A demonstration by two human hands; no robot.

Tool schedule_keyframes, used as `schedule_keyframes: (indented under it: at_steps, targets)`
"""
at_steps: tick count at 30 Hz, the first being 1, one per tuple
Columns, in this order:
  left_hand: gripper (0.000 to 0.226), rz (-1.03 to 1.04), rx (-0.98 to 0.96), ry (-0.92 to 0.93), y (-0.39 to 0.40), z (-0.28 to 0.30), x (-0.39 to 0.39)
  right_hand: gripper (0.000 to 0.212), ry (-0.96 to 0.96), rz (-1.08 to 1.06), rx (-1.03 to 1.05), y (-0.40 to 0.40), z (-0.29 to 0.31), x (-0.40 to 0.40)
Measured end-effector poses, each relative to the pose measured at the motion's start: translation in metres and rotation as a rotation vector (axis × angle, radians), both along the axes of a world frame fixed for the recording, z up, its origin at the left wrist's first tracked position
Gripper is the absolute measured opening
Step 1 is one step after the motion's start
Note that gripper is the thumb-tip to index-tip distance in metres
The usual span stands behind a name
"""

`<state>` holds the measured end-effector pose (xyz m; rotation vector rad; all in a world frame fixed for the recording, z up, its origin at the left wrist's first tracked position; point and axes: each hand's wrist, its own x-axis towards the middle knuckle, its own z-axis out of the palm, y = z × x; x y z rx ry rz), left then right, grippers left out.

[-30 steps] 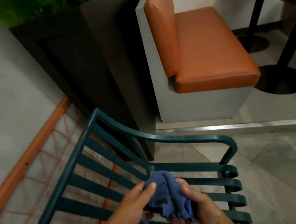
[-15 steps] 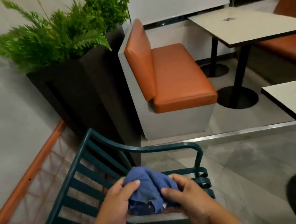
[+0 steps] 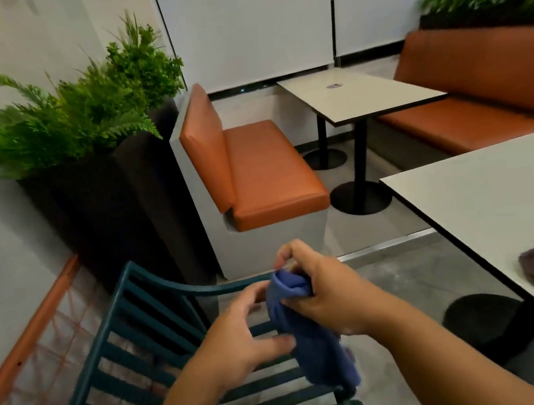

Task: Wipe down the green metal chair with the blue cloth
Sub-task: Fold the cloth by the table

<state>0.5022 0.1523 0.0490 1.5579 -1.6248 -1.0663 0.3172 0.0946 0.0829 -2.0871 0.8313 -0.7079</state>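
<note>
You hold the blue cloth (image 3: 307, 331) above the seat slats of the green metal chair (image 3: 129, 330), which stands just in front of you beside the dark planter (image 3: 129, 216). Your right hand (image 3: 327, 293) is closed around the cloth's upper bunch, thumb and fingers pinching the fabric, while the rest hangs limp below. Your left hand (image 3: 240, 334) is loosely spread, fingertips touching the hanging part; whether it actually grips is hard to tell through the blur. The cloth looks light and soft and will likely crumple, so gather it into a flat pad in your palm before pressing down. The chair looks stiff and heavy enough to stay put; the slats are narrow, so wipe along each one.
</note>
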Motion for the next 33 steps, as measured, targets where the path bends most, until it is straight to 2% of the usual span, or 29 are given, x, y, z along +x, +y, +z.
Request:
schedule_keyframes:
  at_steps: [2,4,8,12,15,19,21,23,26,29,31,33]
  targets:
    - [0.044,0.017,-0.063,0.075,-0.004,0.004,-0.016,0.039,-0.022,-0.016,-0.010,0.002,0.006,-0.013]
    - [0.034,0.041,-0.082,0.176,-0.009,0.005,-0.031,0.041,-0.059,-0.052,0.026,0.001,0.009,-0.029]
    - [0.028,0.000,-0.075,0.296,-0.024,0.008,-0.067,0.035,-0.047,-0.137,0.081,-0.007,0.009,-0.072]
    - [0.023,0.003,-0.110,0.355,-0.041,0.013,-0.115,0.042,-0.038,-0.127,0.285,-0.019,-0.006,-0.131]
    - [0.022,-0.011,-0.069,0.431,-0.054,0.014,-0.151,0.028,-0.166,-0.046,0.408,-0.028,-0.013,-0.184]
    - [0.032,-0.045,-0.041,0.573,-0.071,0.006,-0.205,0.031,-0.365,-0.014,0.529,-0.045,0.001,-0.253]
    - [0.047,-0.090,-0.003,0.654,-0.079,0.002,-0.236,0.022,-0.384,-0.059,0.488,-0.053,0.013,-0.283]
    - [0.055,-0.097,0.009,0.663,-0.088,-0.001,-0.271,0.019,-0.310,-0.108,0.364,-0.058,0.023,-0.308]
    - [0.050,-0.128,-0.007,0.654,-0.104,0.000,-0.324,0.025,-0.137,-0.180,0.164,-0.066,0.035,-0.340]
    - [0.042,-0.150,-0.082,0.617,-0.117,0.005,-0.363,0.012,-0.167,-0.094,0.187,-0.072,0.041,-0.375]
    - [0.047,-0.121,-0.150,0.574,-0.123,0.008,-0.380,0.028,-0.131,-0.016,0.155,-0.075,0.044,-0.398]
    - [0.068,-0.142,-0.202,0.498,-0.126,0.013,-0.395,0.039,-0.008,-0.031,-0.010,-0.077,0.042,-0.413]
